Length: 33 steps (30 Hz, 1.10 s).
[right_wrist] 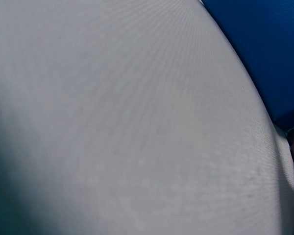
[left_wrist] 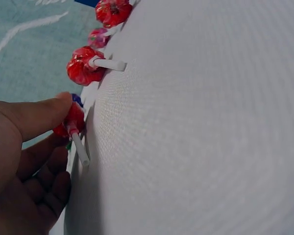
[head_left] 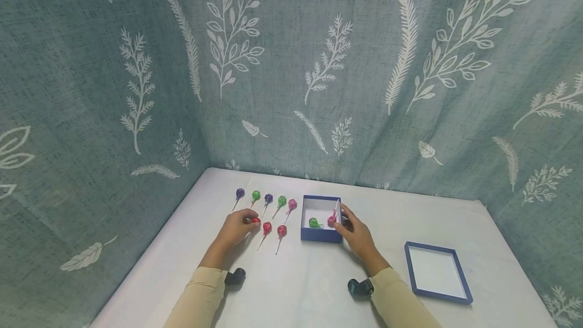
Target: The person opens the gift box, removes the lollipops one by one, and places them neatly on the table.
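My left hand (head_left: 237, 227) pinches a red lollipop (left_wrist: 74, 117) between thumb and fingers, its white stick pointing down in the left wrist view. Two more red lollipops (head_left: 267, 228) lie just to its right on the white table. My right hand (head_left: 357, 237) grips the right wall of an open blue box (head_left: 321, 235) with a white inside. Its thumb reaches over the rim beside a pink lollipop (head_left: 332, 220), whose stick leans along that wall. A green lollipop (head_left: 314, 222) also lies in the box. Only fingertips show at the edge of the right wrist view.
Behind the left hand lies a row of purple (head_left: 268, 198), green (head_left: 282, 200) and pink lollipops (head_left: 292, 203). A blue-rimmed box lid (head_left: 438, 271), white inside, lies at the right of the table (head_left: 291, 287). A leaf-patterned curtain (head_left: 291, 80) hangs behind and at the sides.
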### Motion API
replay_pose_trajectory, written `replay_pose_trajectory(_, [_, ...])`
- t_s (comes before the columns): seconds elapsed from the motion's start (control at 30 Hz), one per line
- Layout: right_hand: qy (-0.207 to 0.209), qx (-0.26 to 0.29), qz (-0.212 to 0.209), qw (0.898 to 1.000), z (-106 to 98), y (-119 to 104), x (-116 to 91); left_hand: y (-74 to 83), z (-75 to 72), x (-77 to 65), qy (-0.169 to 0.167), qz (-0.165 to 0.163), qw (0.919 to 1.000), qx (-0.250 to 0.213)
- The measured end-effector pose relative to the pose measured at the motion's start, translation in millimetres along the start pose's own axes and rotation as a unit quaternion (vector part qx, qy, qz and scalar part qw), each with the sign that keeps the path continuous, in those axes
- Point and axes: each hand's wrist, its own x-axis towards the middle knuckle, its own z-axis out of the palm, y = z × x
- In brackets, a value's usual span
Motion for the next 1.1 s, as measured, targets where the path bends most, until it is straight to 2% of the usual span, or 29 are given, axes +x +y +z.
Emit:
replay_pose_trajectory(0.3, [-0.003,-0.004,0.009,1.0,-1.2,-1.5,-0.9,-0.3,-4.7,-1.3,-0.007,-0.014,0.9999,-0.002])
replay_pose_trajectory(0.53, [-0.003,0.001,0.006,1.0,-0.6,-0.4,-0.8,-3.2,-6.9,-1.7,-0.013,-0.005,0.9999,-0.001])
replay_pose_trajectory(0.73, [-0.003,0.01,0.013,1.0,-1.2,-2.0,-1.3,-4.1,-7.0,-1.8,-0.015,-0.007,0.9999,-0.003])
replay_pose_trajectory(1.1, [0.0,0.007,0.0,1.0,-0.8,-0.1,-1.0,-2.6,-11.9,-0.7,-0.023,-0.012,0.9995,-0.016])
